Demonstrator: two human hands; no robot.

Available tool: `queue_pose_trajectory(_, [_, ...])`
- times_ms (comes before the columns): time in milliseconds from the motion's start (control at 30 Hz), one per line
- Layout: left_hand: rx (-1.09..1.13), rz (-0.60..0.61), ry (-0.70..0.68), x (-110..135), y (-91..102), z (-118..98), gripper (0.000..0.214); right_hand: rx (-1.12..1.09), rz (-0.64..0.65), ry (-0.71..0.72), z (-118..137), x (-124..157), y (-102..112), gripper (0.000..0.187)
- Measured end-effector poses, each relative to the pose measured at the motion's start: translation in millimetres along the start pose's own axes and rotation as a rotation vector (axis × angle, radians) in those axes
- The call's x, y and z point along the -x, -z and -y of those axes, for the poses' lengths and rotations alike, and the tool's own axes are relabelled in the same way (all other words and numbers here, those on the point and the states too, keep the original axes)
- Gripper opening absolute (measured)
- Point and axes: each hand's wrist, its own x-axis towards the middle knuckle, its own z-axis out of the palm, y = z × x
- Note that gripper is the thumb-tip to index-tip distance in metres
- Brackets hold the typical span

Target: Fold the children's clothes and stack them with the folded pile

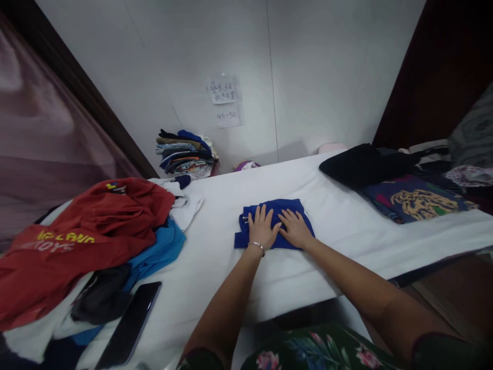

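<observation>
A blue garment (287, 204), folded into a small bundle, lies on the white cloth of the table (215, 277). My left hand (262, 228) presses flat on its middle, fingers spread, with a bracelet (257, 247) at the wrist. Just to the right, my right hand (296, 228) also rests palm down on the blue fabric, its fingers apart. The two thumbs come close to each other. Part of the garment is hidden under both hands, and neither hand grips it.
Red shirt (127, 221) and other loose clothes are heaped at the left, beside a phone (131, 324). A black garment (365, 164) and a patterned one (419, 198) lie at the right. Behind the table stands a folded clothes stack (187, 154), below paper signs (226, 97) on the wall.
</observation>
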Motion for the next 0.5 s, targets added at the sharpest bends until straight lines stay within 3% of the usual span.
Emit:
queue_pose_trajectory(100, [-0.038, 0.153, 0.099, -12.1, -22.2, 6.7, 0.064, -0.138, 0.034, 0.001, -12.2, -5.8, 2.3, 0.054])
queue_pose_trajectory(200, [-0.060, 0.178, 0.108, -12.3, -35.0, 11.4, 0.068, -0.335, -0.029, -0.081, -35.8, -26.9, 11.0, 0.046])
queue_pose_trajectory(333, [-0.058, 0.192, 0.118, -10.3, -35.6, 11.4, 0.069, -0.438, -0.058, -0.301, -70.6, -67.3, 21.5, 0.045])
queue_pose_trajectory(500, [-0.041, 0.201, 0.116, -10.5, -34.7, 11.2, 0.070, -0.487, 0.041, -0.393, -93.3, -94.3, 12.6, 0.045])
